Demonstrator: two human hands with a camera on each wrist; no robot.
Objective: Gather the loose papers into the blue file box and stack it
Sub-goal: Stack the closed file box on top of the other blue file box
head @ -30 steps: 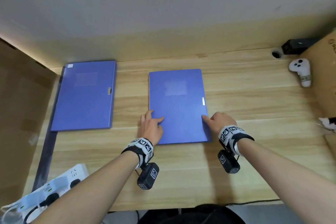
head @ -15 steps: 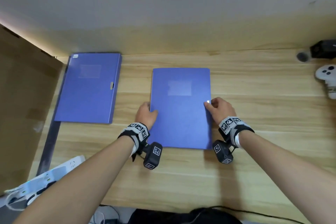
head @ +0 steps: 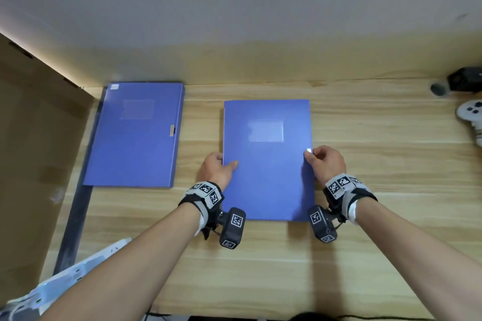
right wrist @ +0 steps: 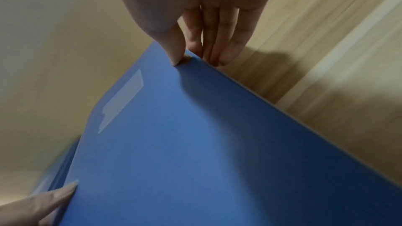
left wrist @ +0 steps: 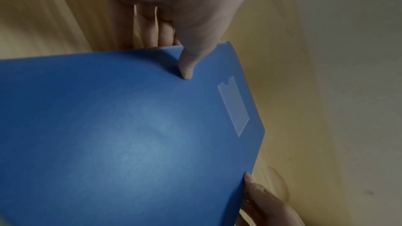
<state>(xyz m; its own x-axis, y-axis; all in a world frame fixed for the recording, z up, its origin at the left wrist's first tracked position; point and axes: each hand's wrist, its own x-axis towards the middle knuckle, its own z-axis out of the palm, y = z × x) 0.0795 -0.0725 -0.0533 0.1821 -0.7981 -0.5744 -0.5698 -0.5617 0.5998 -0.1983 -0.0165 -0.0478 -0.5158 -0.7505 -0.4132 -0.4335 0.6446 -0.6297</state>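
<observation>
Blue flat plastic file box [head: 267, 161] lies mid-desk on the pale wooden desk [head: 378, 203], gripped at both long edges: left hand [head: 217, 171] with thumb on top and fingers underneath, right hand [head: 326, 164] pinching by the white clasp [head: 309, 150]. Looks light, stiff, slick, so grip both edges. Second blue file box [head: 135, 135] sits well apart, left.

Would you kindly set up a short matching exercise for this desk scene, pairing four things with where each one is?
Things:
1. centre file box
2. second file box
3. white game controller
4. power strip

Places:
A. near left corner of the desk
B. far left, untouched
C. right edge of the desk
D. between both hands

Pairs: 1-D, 2-B, 3-C, 4-A
</observation>
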